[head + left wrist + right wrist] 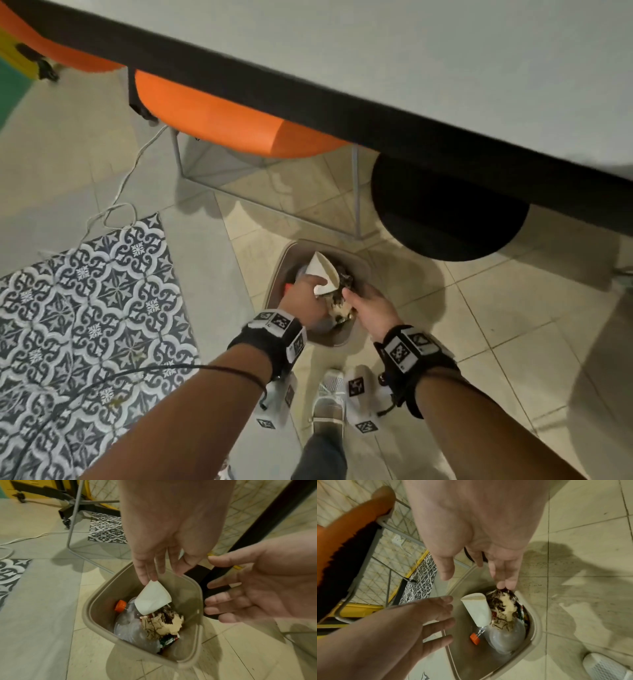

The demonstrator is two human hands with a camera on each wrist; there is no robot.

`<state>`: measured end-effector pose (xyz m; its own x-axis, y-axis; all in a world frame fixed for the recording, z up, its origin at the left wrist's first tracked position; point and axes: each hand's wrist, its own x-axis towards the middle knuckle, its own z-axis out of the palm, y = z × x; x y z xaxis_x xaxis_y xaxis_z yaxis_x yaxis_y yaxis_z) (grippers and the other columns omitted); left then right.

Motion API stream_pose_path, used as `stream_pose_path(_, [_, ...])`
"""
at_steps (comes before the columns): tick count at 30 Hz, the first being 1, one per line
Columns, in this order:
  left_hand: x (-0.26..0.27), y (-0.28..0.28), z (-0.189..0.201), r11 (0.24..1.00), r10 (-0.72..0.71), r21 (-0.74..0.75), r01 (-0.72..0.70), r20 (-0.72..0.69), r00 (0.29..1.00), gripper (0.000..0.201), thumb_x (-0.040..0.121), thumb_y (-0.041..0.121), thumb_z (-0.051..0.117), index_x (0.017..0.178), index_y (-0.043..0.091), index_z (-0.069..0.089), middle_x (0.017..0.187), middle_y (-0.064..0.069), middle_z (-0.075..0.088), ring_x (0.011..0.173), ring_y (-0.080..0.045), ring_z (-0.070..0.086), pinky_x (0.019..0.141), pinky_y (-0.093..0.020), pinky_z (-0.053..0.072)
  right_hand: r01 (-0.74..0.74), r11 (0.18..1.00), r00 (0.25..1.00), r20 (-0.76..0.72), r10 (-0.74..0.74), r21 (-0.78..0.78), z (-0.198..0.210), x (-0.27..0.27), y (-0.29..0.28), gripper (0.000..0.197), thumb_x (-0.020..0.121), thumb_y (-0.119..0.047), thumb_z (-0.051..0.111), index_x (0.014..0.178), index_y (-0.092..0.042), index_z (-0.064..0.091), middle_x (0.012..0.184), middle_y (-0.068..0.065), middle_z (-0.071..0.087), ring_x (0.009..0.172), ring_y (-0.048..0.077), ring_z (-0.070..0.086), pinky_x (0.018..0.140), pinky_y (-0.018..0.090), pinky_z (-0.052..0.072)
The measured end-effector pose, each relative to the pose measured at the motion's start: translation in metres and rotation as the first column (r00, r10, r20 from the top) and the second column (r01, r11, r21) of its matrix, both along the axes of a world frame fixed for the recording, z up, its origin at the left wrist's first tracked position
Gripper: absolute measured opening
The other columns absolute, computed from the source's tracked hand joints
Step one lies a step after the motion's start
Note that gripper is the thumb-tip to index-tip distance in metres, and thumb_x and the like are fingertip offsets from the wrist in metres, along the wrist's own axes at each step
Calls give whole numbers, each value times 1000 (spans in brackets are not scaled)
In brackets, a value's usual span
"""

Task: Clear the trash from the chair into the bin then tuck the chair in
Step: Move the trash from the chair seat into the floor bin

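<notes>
A beige bin (337,341) (89,608) (537,628) stands on the tiled floor right below both my hands. My left hand (310,287) (159,573) hangs over it with straight fingers; a white paper cup (323,274) (152,600) (477,609) sits tilted just under its fingertips, not gripped. My right hand (356,296) (500,572) is open too, its fingertips at the top of a crumpled brown paper wad (164,623) (503,605) in the bin. A clear bottle with an orange cap (120,605) (474,639) lies beneath. The orange chair (222,116) (342,534) stands behind the bin.
The chair's seat is partly under the grey table (445,51), with its thin metal frame (267,205) just beyond the bin. A black round table base (445,212) is at the right. A white cable (126,178) and patterned rug (85,308) lie left. My shoe (330,387) is near the bin.
</notes>
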<state>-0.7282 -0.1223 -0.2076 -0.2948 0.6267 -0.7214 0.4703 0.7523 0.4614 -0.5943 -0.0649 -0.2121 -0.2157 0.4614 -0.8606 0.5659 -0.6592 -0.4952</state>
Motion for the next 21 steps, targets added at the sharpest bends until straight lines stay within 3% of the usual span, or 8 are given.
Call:
stream_pose_path(2, [17, 8, 12, 999, -34, 39, 35, -22, 999, 29, 85, 10, 55, 112, 17, 62, 125, -12, 57, 119, -31, 54, 103, -36, 41, 1, 999, 1000, -6, 0, 54, 19, 23, 5, 35, 91, -29, 59, 121, -12, 55, 112, 2, 61, 101, 20, 57, 80, 26, 46])
stream_pose_path(5, [60, 28, 38, 988, -107, 106, 114, -76, 991, 38, 81, 25, 41, 106, 18, 69, 118, -7, 65, 112, -27, 60, 105, -44, 39, 114, 989, 993, -23, -112, 90, 35, 74, 10, 34, 88, -19, 62, 122, -11, 57, 110, 10, 64, 104, 27, 61, 92, 36, 49])
stream_pose_path(8, [128, 51, 72, 957, -213, 187, 224, -74, 974, 46, 82, 26, 36, 112, 12, 67, 119, -11, 67, 111, -29, 61, 99, -36, 44, 282, 948, 959, -53, -277, 148, 56, 151, 13, 22, 88, -8, 59, 107, -18, 65, 95, 8, 66, 95, 27, 63, 90, 40, 49])
stream_pose_path(10, [188, 63, 89, 937, -261, 233, 262, -32, 965, 33, 87, 19, 41, 109, 13, 66, 110, -9, 70, 101, -28, 64, 90, -34, 49, 391, 894, 920, -68, -386, 219, 75, 217, 12, 20, 90, -9, 56, 92, -27, 64, 93, 4, 64, 90, 25, 63, 79, 37, 50])
stream_pose_path(13, [291, 74, 108, 898, -345, 302, 320, 33, 938, 23, 89, 10, 49, 102, 18, 67, 96, -4, 72, 86, -22, 66, 77, -31, 52, 481, 794, 862, -37, -506, 372, 103, 328, 8, 16, 90, -11, 58, 90, -25, 66, 85, -3, 64, 87, 24, 63, 76, 35, 51])
stream_pose_path(16, [397, 80, 124, 870, -394, 375, 321, 137, 909, 20, 89, 7, 51, 98, 15, 67, 80, -2, 68, 72, -21, 63, 69, -28, 50, 460, 657, 806, 29, -591, 597, 125, 444, 0, 15, 91, -9, 56, 93, -17, 68, 91, 0, 67, 93, 23, 61, 73, 18, 43])
stream_pose_path(18, [465, 81, 129, 848, -432, 406, 340, 159, 888, 17, 89, 8, 53, 97, 16, 66, 71, 5, 60, 61, -13, 53, 65, -25, 44, 384, 564, 750, 109, -653, 731, 135, 520, -11, 18, 88, -13, 57, 101, -12, 69, 105, 9, 66, 99, 28, 60, 80, 21, 40])
stream_pose_path(21, [564, 82, 138, 792, -497, 463, 398, 111, 861, 14, 88, 17, 58, 101, 19, 64, 83, 6, 58, 69, -12, 53, 67, -26, 46, 289, 455, 559, 237, -794, 843, 150, 625, -36, 27, 84, -13, 58, 109, -12, 67, 114, 18, 57, 108, 36, 53, 90, 33, 41])
